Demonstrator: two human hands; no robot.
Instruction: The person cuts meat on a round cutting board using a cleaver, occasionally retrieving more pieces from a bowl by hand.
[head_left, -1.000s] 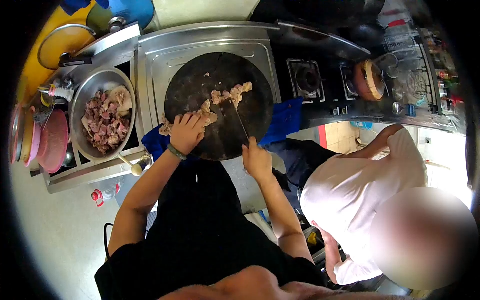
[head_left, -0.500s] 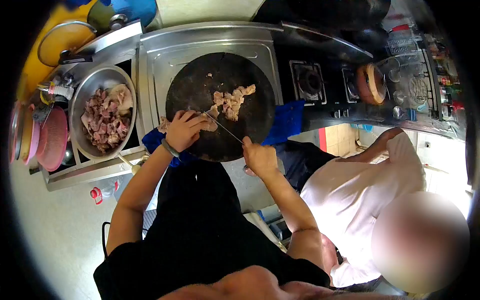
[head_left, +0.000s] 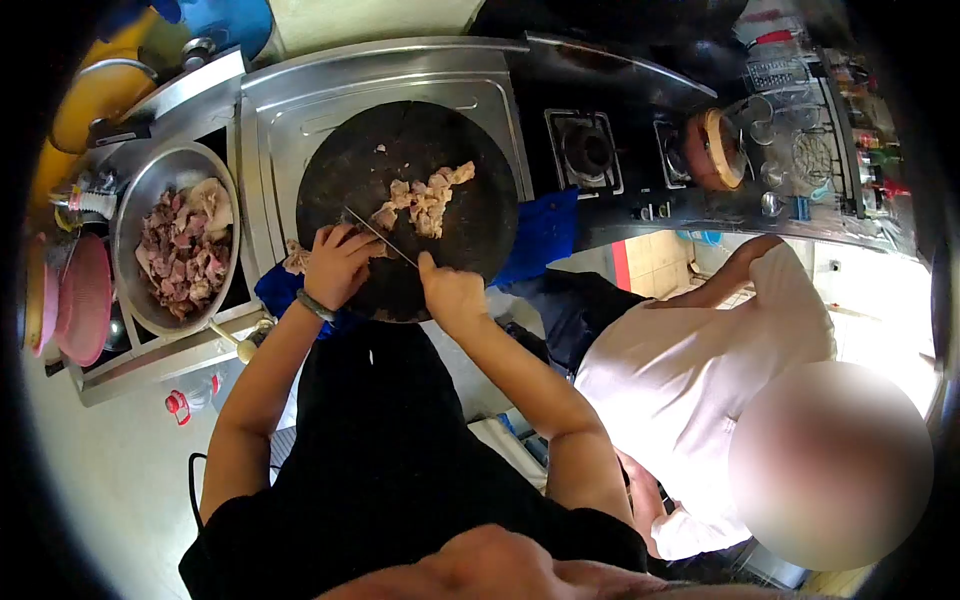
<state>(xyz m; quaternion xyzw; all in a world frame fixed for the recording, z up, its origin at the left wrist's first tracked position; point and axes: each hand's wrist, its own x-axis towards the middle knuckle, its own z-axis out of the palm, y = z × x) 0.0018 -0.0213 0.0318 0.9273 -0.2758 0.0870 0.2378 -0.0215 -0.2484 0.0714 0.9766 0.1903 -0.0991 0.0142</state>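
Note:
A round dark chopping block (head_left: 330,150) lies in front of me on a steel counter. My right hand (head_left: 453,297) is closed round the handle of a knife, and the thin knife blade (head_left: 383,238) points up and left over the block. Close to the blade, my left hand (head_left: 338,264) has its fingers bent and pressed down on a strip of meat (head_left: 297,257), which shows on both sides of the hand. A pile of cut meat pieces (head_left: 430,203) lies beyond the blade, right of the block's middle, with one small scrap nearby.
Left of the block stands a steel bowl (head_left: 130,240) of meat chunks, with a pink basket (head_left: 85,300) beside it. Blue cloth (head_left: 540,232) sticks out under the block. To the right are a gas burner (head_left: 585,152), a brown pot (head_left: 712,150) and another person in a light shirt (head_left: 700,370).
The knife and my right hand have moved left, bringing the blade close to my left fingers. My left hand stays on the meat. The whole view has shifted slightly.

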